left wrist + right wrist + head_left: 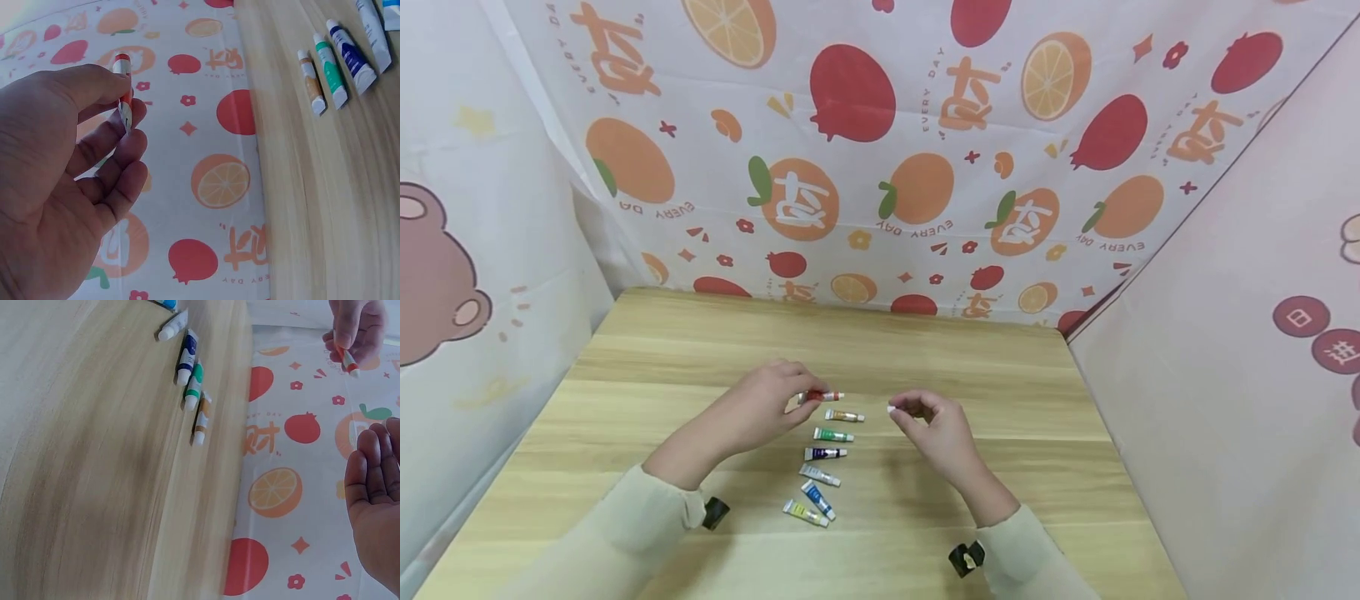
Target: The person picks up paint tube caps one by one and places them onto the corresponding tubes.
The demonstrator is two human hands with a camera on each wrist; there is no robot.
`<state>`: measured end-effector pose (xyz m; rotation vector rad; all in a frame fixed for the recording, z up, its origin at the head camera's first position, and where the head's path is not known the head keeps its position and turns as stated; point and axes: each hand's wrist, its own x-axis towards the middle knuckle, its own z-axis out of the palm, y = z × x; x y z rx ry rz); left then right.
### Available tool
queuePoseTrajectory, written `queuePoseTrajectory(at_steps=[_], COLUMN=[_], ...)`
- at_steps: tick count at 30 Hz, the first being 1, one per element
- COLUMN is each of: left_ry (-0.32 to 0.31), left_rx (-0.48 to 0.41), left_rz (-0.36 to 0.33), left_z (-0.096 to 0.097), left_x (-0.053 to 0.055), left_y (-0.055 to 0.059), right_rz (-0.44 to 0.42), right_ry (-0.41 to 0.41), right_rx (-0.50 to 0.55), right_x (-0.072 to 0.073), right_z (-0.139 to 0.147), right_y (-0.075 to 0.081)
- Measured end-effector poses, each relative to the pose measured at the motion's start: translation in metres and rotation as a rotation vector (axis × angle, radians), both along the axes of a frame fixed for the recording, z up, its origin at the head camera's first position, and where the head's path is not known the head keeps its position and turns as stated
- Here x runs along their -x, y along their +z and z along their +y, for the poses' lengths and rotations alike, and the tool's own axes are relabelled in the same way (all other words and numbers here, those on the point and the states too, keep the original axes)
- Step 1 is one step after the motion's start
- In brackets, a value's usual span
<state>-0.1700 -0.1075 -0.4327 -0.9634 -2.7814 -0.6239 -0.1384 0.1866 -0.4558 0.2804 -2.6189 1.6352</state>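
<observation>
Thumb and fingers of my left hand [765,406] pinch a red-labelled paint tube [125,94], held up off the table with its nozzle end toward the right in the head view. My right hand [936,429] is to its right, thumb and forefinger pinching a small white cap-like piece [891,409]. In the right wrist view that piece is out of sight. Between and below the hands lie an ochre tube [845,416], a green tube [833,435] and a dark violet tube [825,454], roughly parallel, white caps to the right.
Nearer me on the wooden table [970,358] lie a silvery-white tube [820,476], a blue tube [817,500] and a yellow tube [806,513], the last two close together. A fruit-printed cloth [865,192] hangs behind the table, with pale printed cloths at both sides.
</observation>
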Motion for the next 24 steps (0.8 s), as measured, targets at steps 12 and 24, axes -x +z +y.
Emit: queuePoseTrajectory(at_steps=[12,24], left_ry=[-0.056,-0.088], left_rx=[-0.012,-0.029], left_rz=[0.072,0.092], left_z=[0.016,0.026], left_x=[-0.022,-0.026], left_y=[0.007,0.016], right_rz=[-0.003,0.030], right_ry=[0.027,0.042], right_rx=[0.019,0.024], right_x=[-0.003,-0.005], right_z=[-0.005,-0.011], right_y=[0.002,0.005])
